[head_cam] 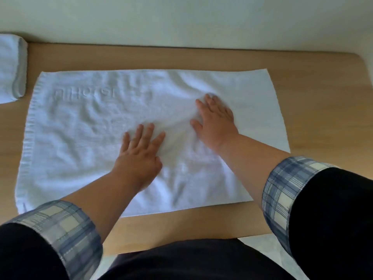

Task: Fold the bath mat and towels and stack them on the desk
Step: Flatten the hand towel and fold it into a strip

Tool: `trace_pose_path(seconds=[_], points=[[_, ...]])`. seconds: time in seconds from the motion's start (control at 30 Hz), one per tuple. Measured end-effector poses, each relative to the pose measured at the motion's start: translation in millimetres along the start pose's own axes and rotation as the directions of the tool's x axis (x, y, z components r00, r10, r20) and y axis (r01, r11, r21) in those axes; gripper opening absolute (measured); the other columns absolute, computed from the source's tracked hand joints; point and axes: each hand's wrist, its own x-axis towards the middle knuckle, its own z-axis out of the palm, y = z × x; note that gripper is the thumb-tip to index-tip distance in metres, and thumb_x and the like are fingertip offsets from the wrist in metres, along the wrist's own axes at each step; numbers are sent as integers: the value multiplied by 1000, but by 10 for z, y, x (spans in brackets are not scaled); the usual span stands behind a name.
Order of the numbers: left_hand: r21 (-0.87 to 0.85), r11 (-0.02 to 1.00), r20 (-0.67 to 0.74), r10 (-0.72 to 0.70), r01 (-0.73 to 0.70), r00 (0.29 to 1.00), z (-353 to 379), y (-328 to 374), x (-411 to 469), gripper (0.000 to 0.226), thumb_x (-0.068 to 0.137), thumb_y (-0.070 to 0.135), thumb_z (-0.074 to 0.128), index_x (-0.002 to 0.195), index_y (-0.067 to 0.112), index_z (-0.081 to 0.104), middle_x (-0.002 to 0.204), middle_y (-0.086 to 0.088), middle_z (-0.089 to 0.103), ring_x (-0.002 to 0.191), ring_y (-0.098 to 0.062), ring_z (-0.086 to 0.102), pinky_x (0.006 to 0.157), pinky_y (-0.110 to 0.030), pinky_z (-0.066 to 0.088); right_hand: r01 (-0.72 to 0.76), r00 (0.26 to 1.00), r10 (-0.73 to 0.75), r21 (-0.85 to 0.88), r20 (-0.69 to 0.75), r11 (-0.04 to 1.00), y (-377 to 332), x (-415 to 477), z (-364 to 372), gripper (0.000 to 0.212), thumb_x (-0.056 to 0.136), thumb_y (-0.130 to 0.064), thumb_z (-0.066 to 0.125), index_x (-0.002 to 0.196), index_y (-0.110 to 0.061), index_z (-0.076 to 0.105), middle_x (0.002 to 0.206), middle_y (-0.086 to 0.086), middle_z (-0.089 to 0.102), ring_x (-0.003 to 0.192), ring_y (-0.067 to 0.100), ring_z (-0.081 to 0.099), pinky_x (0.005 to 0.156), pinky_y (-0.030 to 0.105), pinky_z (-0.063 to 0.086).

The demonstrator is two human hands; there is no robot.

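bath mat (84,150) spread flat on desk (302,81), white, embossed lettering beyond and left of the fingers | left hand (139,156) palm down on mat, fingers straight and spread | right hand (216,120) likewise flat, just right of left fingertips | folded towel (12,67) far left, beside mat's corner

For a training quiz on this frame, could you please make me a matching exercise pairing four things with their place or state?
Things:
1. bath mat
2. folded towel
3. left hand
4. right hand

Places or states:
A. at the far left corner of the desk
B. flat on the mat, right of its middle
C. spread open on the desk
D. flat on the mat, nearer the person

Pairs: 1-C; 2-A; 3-D; 4-B
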Motion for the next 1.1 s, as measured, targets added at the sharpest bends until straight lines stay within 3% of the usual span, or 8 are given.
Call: trace_pose_path(seconds=[0.23, 0.37, 0.47, 0.57, 0.63, 0.77, 0.97, 1.1], points=[[38, 956, 27, -292, 290, 956, -158, 519, 162, 70, 90, 16, 35, 155, 26, 11, 165, 1, -11, 150, -19, -13, 120, -48, -9, 29, 998, -25, -83, 55, 996, 993, 159, -248, 74, 98, -64, 19, 159, -28, -4, 166, 1, -17, 151, 18, -19, 122, 48, -8], [8, 920, 2, -391, 391, 920, -210, 695, 176, 69, 91, 11, 37, 154, 24, 14, 165, -2, -9, 151, -23, -11, 121, -46, -4, 41, 997, -34, -108, 63, 993, 1150, 301, -344, 75, 98, -64, 19, 158, -26, -4, 166, 4, -17, 151, 21, -18, 121, 52, -8], [-10, 992, -64, -123, 123, 990, -189, 1085, 172, 67, 96, 20, 39, 156, 27, 9, 165, -2, -9, 150, -21, -12, 122, -44, -4, 132, 991, -131, -8, 27, 991, 1006, 294, -337, 68, 101, -56, 25, 159, -25, 5, 167, 5, -9, 153, 23, -12, 121, 52, -6], [7, 984, 58, 175, -176, 983, -39, 1548, 201, 62, 102, 41, 33, 155, 37, 1, 163, 1, -16, 148, -21, -22, 121, -45, -7, 194, 980, -194, 12, 44, 981, 1020, 344, -306, 68, 101, -59, 26, 159, -29, 7, 167, 5, -10, 152, 22, -14, 121, 52, -9], [41, 985, 142, 163, -170, 976, 90, 1712, 252, 64, 100, 54, 25, 153, 41, -8, 159, 3, -29, 143, -23, -34, 118, -50, -13, 169, 985, -168, -34, 29, 985, 1178, 469, -335, 72, 98, -64, 23, 158, -31, 3, 166, 4, -12, 152, 22, -16, 120, 52, -10], [101, 987, 160, 111, -128, 981, 190, 1747, 274, 71, 92, 68, 15, 151, 43, -16, 154, 3, -39, 138, -25, -41, 115, -57, -17, 3, 1000, -2, -106, 13, 994, 1423, 660, -451, 78, 97, -68, 17, 159, -25, -2, 166, 7, -14, 152, 24, -15, 121, 52, -8], [108, 987, 205, 99, -122, 974, 98, 1814, 274, 95, 80, 83, 37, 147, 48, -21, 156, 2, -37, 140, -28, -38, 111, -70, -7, 155, 987, -150, 115, -51, 981, 921, -22, -217, 66, 101, -49, 29, 159, -26, 6, 167, 6, -5, 153, 23, -9, 121, 50, -8], [99, 991, 203, 74, -95, 976, 136, 1848, 263, 109, 69, 88, 46, 145, 51, -23, 156, 4, -36, 141, -28, -37, 109, -73, -8, 26, 999, -25, 37, -21, 999, 1180, -702, 83, 66, 100, -55, 21, 158, -29, 4, 167, 3, -9, 152, 21, -14, 119, 48, -14]])
